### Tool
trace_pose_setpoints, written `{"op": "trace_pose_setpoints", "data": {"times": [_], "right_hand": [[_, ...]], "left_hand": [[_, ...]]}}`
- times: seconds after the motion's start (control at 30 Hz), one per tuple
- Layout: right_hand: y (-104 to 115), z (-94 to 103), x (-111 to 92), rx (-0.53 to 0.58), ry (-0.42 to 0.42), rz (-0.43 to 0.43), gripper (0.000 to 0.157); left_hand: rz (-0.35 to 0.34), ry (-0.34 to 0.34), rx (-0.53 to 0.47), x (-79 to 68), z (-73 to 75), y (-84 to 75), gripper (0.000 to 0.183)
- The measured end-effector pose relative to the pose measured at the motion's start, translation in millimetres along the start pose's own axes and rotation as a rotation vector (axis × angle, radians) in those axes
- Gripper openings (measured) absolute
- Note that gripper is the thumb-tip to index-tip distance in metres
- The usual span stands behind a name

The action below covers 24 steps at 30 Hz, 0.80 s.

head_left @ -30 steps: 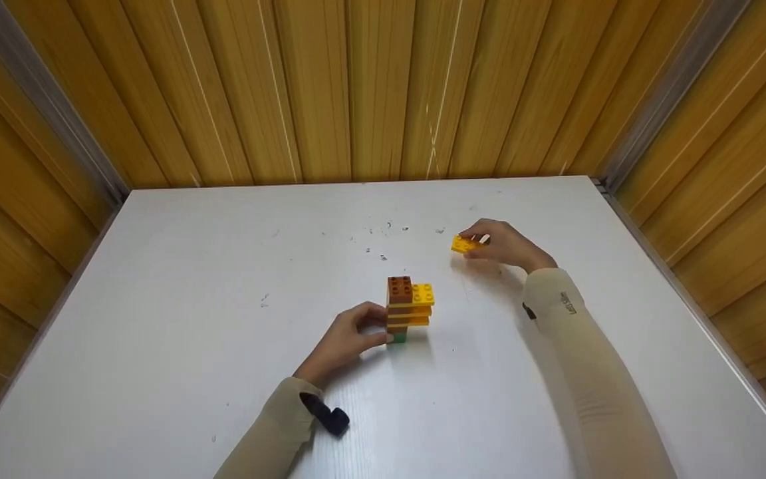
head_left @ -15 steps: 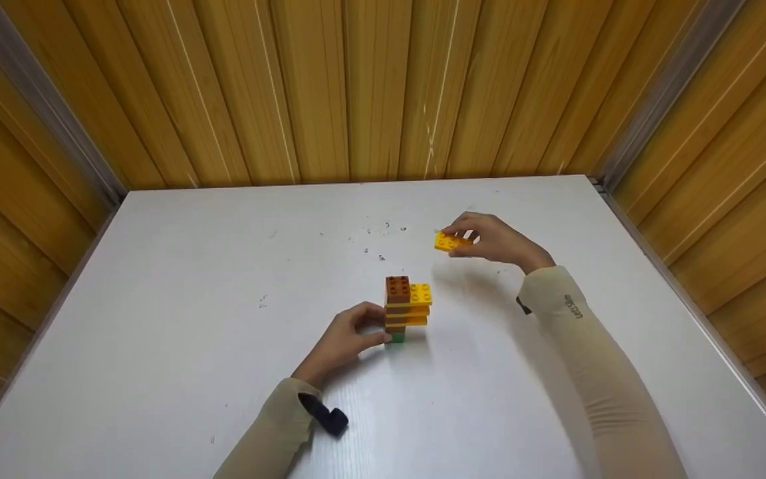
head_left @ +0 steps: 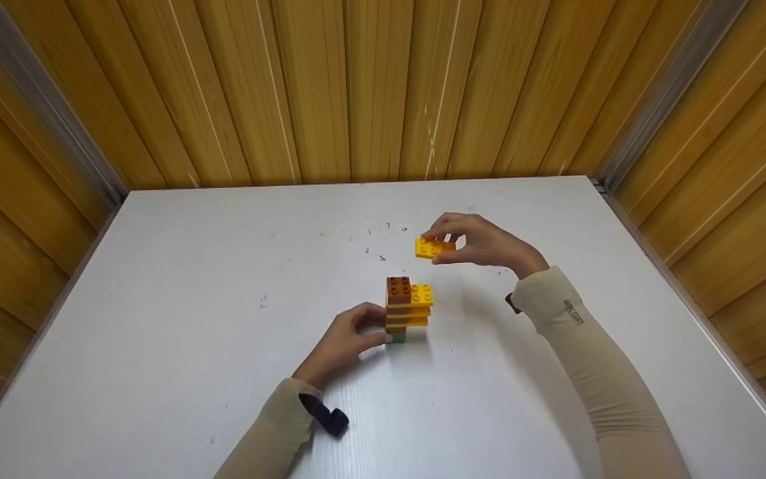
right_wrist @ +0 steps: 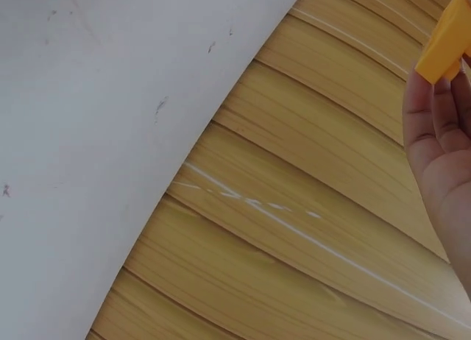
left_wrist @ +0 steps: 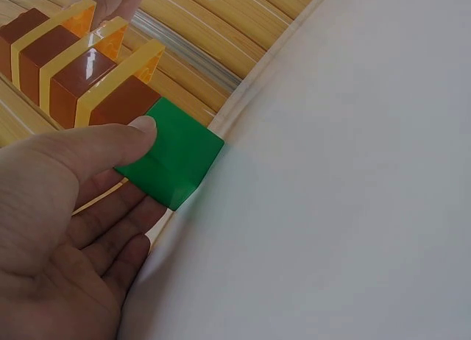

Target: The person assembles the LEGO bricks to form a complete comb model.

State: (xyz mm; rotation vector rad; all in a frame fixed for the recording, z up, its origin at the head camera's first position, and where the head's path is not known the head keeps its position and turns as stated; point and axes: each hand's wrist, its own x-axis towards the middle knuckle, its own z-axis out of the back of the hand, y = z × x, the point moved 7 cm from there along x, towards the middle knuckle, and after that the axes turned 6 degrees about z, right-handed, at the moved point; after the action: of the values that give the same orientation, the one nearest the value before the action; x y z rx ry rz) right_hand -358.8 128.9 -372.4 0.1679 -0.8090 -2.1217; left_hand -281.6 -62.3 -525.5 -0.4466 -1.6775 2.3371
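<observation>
A tower of toy building bricks (head_left: pixel 398 290) stands on the white table, brown blocks alternating with thin yellow bricks that jut out to the right. At its foot is a green brick (left_wrist: pixel 169 152). My left hand (head_left: pixel 346 340) grips the tower low down, its thumb on the green brick in the left wrist view. Behind and to the right of the tower, my right hand (head_left: pixel 483 241) pinches a flat yellow brick (head_left: pixel 428 248) between thumb and fingers, above the table. The right wrist view catches that yellow brick (right_wrist: pixel 445 42) only at its upper right corner.
The white table (head_left: pixel 177 319) carries small dark scuff marks towards the back. Wood-look panel walls (head_left: pixel 376 93) rise behind it and on both sides. A black strap with a small device (head_left: pixel 326 414) is on the left sleeve.
My right hand has carried the yellow brick leftward, up off the table and closer to the tower. My left hand and the tower have stayed in place.
</observation>
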Motion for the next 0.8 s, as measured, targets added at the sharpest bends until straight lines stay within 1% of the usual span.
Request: {"op": "trace_pose_setpoints", "data": {"times": [0.17, 0.4, 0.53, 0.67, 0.8], "right_hand": [[15, -3.2, 2, 0.005, 0.022, 0.057, 0.035], [33, -7.4, 4, -0.018, 0.057, 0.125, 0.034], [43, -10.9, 5, -0.021, 0.080, 0.164, 0.034], [54, -15.3, 5, -0.003, 0.107, 0.223, 0.035], [63, -19.2, 4, 0.005, 0.134, 0.256, 0.036]], "left_hand": [[0.001, -0.002, -0.010, -0.9, 0.2, -0.1, 0.034], [-0.036, -0.002, 0.008, -0.2, 1.2, -1.4, 0.033], [-0.030, -0.003, 0.011, -0.5, 1.2, -1.6, 0.033], [-0.030, -0.006, 0.001, 0.2, 1.2, -0.6, 0.033], [-0.031, -0.009, -0.006, 1.2, 1.0, 0.2, 0.033]]}}
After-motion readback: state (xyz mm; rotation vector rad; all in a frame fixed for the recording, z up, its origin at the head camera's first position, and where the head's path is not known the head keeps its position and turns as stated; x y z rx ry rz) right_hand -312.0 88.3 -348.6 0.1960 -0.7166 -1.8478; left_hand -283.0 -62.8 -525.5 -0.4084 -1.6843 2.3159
